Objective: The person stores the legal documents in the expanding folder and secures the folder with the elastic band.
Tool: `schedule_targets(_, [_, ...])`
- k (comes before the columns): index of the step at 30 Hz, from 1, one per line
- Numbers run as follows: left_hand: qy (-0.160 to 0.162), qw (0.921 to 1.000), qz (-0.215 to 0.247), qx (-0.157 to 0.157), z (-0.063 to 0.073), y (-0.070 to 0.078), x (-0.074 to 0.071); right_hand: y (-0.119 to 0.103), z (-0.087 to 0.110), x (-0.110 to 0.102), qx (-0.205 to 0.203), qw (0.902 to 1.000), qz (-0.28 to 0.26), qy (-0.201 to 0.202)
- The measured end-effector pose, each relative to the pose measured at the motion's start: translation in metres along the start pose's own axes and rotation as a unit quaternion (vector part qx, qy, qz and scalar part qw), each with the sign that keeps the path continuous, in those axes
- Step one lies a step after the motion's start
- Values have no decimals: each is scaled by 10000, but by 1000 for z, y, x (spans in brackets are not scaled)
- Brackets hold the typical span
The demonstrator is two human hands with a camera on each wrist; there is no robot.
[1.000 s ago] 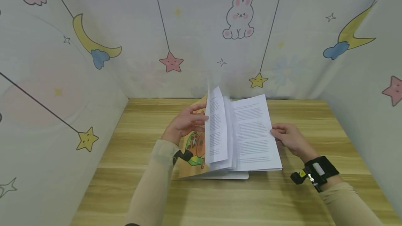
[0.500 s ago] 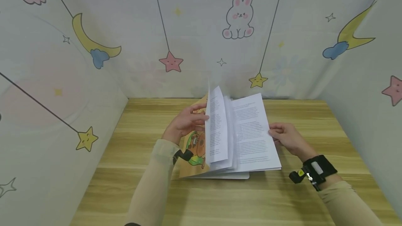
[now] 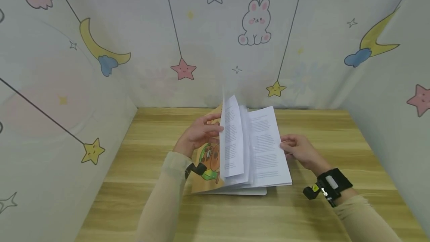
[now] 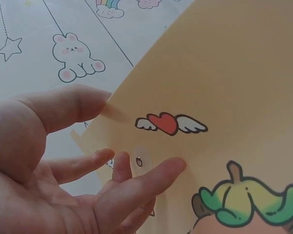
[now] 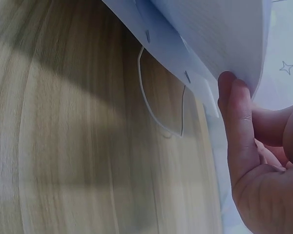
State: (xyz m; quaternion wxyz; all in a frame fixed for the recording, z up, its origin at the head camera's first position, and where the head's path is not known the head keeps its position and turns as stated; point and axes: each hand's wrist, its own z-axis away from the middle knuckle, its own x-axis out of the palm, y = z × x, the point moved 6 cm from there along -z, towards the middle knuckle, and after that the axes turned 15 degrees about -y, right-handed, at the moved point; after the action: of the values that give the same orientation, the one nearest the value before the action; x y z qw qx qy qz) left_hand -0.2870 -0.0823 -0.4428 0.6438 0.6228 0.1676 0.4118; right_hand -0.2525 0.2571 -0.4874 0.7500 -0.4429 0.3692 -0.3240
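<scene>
An accordion-style document folder (image 3: 206, 186) with a tan cartoon cover (image 4: 244, 87) stands partly spread on the table. My left hand (image 3: 198, 132) holds the cover's edge, its thumb over the inner side and the fingers against the printed outside. Clear dividers and a printed sheet (image 3: 233, 137) lean inside the folder. To their right, several printed sheets (image 3: 268, 148) lie partly within it, their left edge hidden. My right hand (image 3: 300, 150) pinches these sheets at their right edge, thumb on one face and fingers on the other (image 5: 239, 126).
A thin white cord (image 5: 145, 97) loops from the folder's back panel over the wood-grain table (image 3: 151, 130). A cartoon-printed cloth (image 3: 215, 40) rises behind and beside the table, close to the folder's far edge.
My right hand has moved left with the printed sheets, whose right edge now lies closer to the folder. The left hand stays on the cover.
</scene>
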Motion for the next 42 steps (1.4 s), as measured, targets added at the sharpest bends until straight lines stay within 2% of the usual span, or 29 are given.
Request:
schedule_targets(16, [24,10000,-62,51,0,-2,-3,-4,-8,9,-67,9995,-117,-269])
schedule_targets(25, [-103,9998,-84,137,-2,-3,-1,-4,-14,16,-22,9996,-134,-228])
schedule_targets(42, [-83,9999,-124,74,-6,-6,-1,-3,-21,21,-125,9993,-263,-216])
